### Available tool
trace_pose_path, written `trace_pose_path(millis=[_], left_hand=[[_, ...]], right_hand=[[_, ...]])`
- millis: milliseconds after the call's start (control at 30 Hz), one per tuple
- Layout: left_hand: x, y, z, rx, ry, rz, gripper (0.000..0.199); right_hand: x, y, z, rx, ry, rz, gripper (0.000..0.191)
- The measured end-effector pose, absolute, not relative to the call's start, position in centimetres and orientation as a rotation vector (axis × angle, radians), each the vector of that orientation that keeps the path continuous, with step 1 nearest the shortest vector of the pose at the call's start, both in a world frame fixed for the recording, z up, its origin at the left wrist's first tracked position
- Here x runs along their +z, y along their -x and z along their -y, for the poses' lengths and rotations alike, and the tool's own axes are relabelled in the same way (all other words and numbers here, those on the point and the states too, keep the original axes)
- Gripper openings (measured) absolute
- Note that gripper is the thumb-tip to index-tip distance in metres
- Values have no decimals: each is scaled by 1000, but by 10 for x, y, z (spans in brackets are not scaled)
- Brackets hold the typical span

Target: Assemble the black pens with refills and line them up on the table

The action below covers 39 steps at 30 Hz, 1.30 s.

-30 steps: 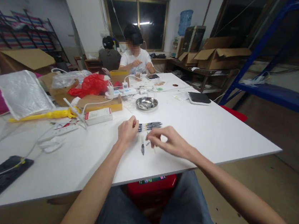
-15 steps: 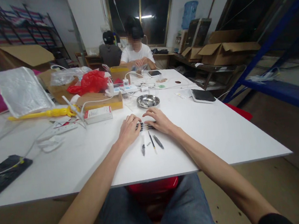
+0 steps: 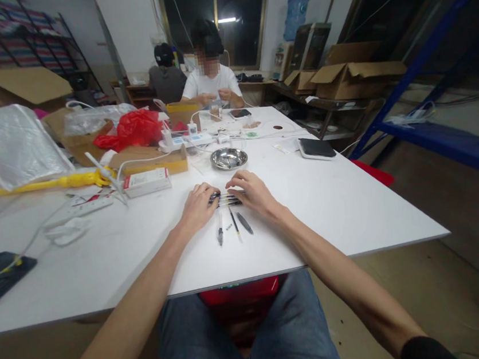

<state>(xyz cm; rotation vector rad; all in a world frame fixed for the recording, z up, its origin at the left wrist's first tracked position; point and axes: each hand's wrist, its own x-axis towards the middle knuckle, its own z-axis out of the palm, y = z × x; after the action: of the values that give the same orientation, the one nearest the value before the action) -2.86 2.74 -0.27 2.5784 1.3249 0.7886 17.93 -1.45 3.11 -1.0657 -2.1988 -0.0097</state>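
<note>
Several slim pens or refills (image 3: 228, 198) lie side by side across the white table (image 3: 356, 212), between my hands. My left hand (image 3: 199, 205) has its fingers curled round their left ends. At the right ends rests my right hand (image 3: 253, 192), thumb and fingers closed in on them. Nearer to me are a clear pen part (image 3: 220, 229), a tiny piece (image 3: 229, 226), a dark refill with a pale tip (image 3: 235, 224) and a grey pen barrel (image 3: 245, 223). Beyond my hands sits a round metal dish (image 3: 229, 158) holding small dark parts.
A white-and-red box (image 3: 147, 182), an open cardboard tray (image 3: 151, 159) and a power strip (image 3: 185, 142) stand at the left. A black-topped device (image 3: 316, 148) lies at the right. Across the table a person in a white shirt (image 3: 211, 83) works with both hands.
The view has shifted slightly, so most things appear further left. My hands remain around the pens or refills. The person opposite has moved both hands apart and raised them a little.
</note>
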Motion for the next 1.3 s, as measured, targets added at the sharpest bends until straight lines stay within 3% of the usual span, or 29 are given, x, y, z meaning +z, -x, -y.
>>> trace_pose_path(millis=[100, 233, 267, 300, 367, 433, 500, 567, 700, 800, 867, 1000, 1100, 1300], left_hand=[[-4, 29, -27, 795, -2582, -1319, 22], [-5, 28, -27, 790, -2582, -1320, 22], [-5, 28, -27, 786, -2581, -1323, 22], [-5, 28, -27, 783, -2581, -1326, 22], [-5, 27, -28, 784, -2588, -1335, 22], [-6, 27, -28, 788, -2600, -1336, 21], [-6, 26, -28, 793, -2605, -1333, 20], [-7, 26, -28, 794, -2603, -1326, 20], [-7, 26, -27, 795, -2594, -1318, 21], [-7, 26, -28, 793, -2606, -1320, 21], [-7, 26, -28, 790, -2615, -1318, 21], [-6, 27, -27, 791, -2619, -1324, 21], [-5, 27, -27, 768, -2622, -1327, 22], [-6, 26, -28, 766, -2649, -1360, 23]], right_hand=[[-1, -150, 100, -173, 870, 2106, 17], [-99, -113, 208, 18, 345, 2521, 14], [-123, -109, 221, 64, 431, 2583, 12], [-145, -109, 227, 122, 659, 2629, 21], [-177, -114, 225, 205, 1323, 2565, 36], [-194, -120, 213, 308, 1832, 2419, 41], [-200, -120, 203, 474, 2045, 2363, 41], [-195, -112, 201, 627, 1957, 2414, 38], [-160, -88, 212, 717, 1345, 2628, 32], [-107, -87, 212, 852, 590, 2935, 25], [-57, -98, 203, 982, 317, 2923, 18], [53, -133, 156, 1171, 248, 2643, 21], [98, -159, 96, 1088, 563, 2396, 18], [59, -192, -20, 464, 945, 2200, 6]])
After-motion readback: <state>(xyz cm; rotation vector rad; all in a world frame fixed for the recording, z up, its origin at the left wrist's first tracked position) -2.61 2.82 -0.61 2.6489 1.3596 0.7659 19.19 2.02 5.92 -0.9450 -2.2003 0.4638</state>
